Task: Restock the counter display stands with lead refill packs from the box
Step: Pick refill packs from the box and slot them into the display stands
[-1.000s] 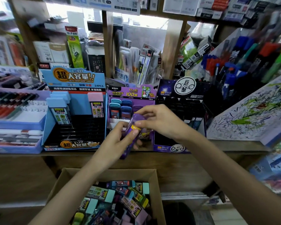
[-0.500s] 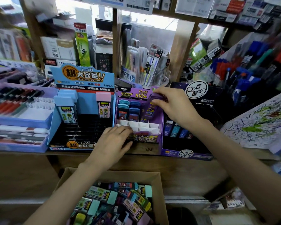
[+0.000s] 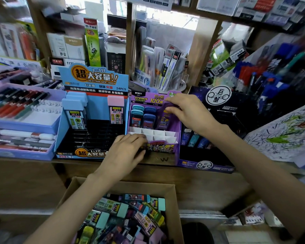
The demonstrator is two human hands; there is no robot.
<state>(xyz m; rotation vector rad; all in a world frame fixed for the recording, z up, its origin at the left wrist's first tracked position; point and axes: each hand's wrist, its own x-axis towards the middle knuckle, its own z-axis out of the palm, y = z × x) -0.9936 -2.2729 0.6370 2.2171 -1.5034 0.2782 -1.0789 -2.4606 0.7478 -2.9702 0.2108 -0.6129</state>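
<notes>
A purple display stand (image 3: 177,131) with white dividers stands on the wooden counter. My right hand (image 3: 187,110) pinches the top of a purple lead refill pack (image 3: 164,118) standing in the stand's back row, beside several teal and blue packs (image 3: 142,115). My left hand (image 3: 125,152) rests with curled fingers on the stand's front left corner. A cardboard box (image 3: 176,205) below the counter holds several loose refill packs (image 3: 130,213).
A blue display stand (image 3: 93,88) with three tall packs is left of the purple one. A dark stand (image 3: 206,164) with constellation packs is to the right. Pen trays (image 3: 23,120) lie far left, a scribbled test pad (image 3: 282,136) far right.
My right hand carried the purple pack from in front of the stand up into its back row. My left hand let go of the pack and moved down to the stand's front.
</notes>
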